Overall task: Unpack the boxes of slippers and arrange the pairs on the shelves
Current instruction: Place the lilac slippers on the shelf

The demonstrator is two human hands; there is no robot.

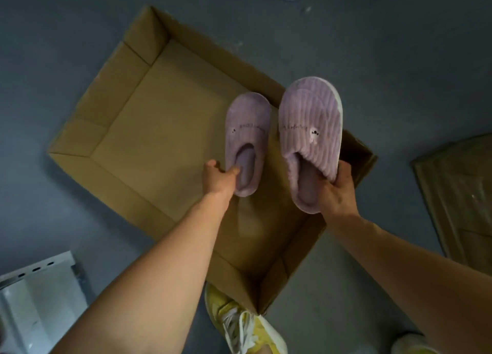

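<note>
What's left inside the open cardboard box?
The cardboard box shows only bare floor. Both purple slippers are gripped above it, by the left hand and right hand; the patch under them and the forearms is hidden.

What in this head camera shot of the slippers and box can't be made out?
- Left hand fingertips: hidden inside the left slipper.
- Embroidery on the right slipper: too small to read.
- Right hand fingers: tucked in the slipper opening.
- Shelf: cut off by the lower left edge.
- Box near wall: hidden by the forearms.
- Second carton: cut off at the right edge.
</note>
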